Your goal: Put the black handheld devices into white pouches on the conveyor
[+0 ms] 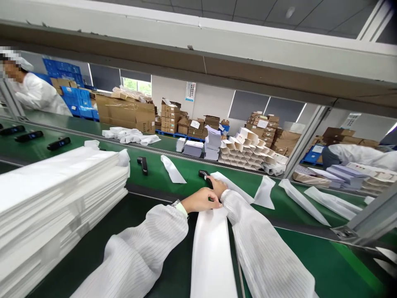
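Note:
My left hand [201,200] is closed, with thumb and fingertips pinching the top end of a long white sleeve-like bag [212,252] that hangs toward me between my arms. Just beyond it, my right hand [218,187] grips a black handheld device [204,174] with an angled head, on the green conveyor belt [189,167]. Part of that device is hidden by my fingers. Against my right hand lies another white bag [237,188]. A similar black device [143,165] rests on the belt to the left, beside a flat white bag [173,169].
A tall stack of white bags [62,178] stands at my left. More loose bags [304,200] lie along the belt to the right. Behind are paper stacks [212,142] and open white boxes [248,151]. A metal post [310,138] and overhead beam frame the station. Co-workers [40,93] are beyond.

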Demonstrator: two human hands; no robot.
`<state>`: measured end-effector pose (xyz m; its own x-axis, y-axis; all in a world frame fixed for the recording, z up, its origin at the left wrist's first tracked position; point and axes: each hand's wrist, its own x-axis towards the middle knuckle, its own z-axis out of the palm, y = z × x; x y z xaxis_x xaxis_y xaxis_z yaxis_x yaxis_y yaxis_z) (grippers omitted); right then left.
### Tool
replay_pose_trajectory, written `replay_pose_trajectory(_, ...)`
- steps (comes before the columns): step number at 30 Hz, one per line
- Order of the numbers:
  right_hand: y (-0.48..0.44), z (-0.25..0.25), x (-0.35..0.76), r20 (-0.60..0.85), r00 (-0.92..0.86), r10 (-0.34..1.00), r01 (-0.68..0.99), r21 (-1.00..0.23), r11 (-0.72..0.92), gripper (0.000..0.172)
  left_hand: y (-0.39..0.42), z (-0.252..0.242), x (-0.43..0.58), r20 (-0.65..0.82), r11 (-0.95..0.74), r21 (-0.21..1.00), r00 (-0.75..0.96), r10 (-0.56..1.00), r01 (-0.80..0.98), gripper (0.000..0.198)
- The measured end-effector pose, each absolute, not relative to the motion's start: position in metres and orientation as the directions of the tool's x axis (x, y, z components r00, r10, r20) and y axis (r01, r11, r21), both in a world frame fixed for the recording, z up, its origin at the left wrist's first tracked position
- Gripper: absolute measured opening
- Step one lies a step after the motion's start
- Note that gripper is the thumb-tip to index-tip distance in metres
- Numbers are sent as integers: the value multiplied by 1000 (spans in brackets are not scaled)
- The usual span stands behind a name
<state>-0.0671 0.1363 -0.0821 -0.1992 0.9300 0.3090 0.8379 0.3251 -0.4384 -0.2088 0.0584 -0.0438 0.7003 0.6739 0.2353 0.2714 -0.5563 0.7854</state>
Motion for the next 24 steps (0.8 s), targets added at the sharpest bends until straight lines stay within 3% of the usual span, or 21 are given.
replay_pose_trajectory(4, 144, -85, -62, 315, -64, 947, 623, -729, 285, 36, 57, -37, -212, 217, -572, 751, 695, 686, 330, 26)
replay_pose_trajectory(7, 137, -76, -52, 310, 25, 950, 390, -879, 276, 43, 56, -30, -214, 225, -589, 734, 696, 682, 339, 24)
replay_pose_trajectory(11, 111, -48, -39, 282, -76, 956, -69, -958, 277, 53, 54, -22, -213, 224, -581, 756, 716, 661, 300, 23)
replay_pose_trajectory(14, 90, -29, -34, 262, -185, 947, -378, -909, 178, 66, 51, -19, -209, 214, -558, 792, 742, 635, 249, 25)
replay_pose_trajectory(20, 74, -13, -25, 221, -144, 964, -388, -909, 151, 80, 44, -14, -206, 241, -531, 828, 741, 627, 179, 24)
replay_pose_trajectory(24, 73, -14, -24, 176, -133, 975, -357, -927, 118, 66, 39, -10, -203, 289, -505, 852, 680, 674, 138, 23)
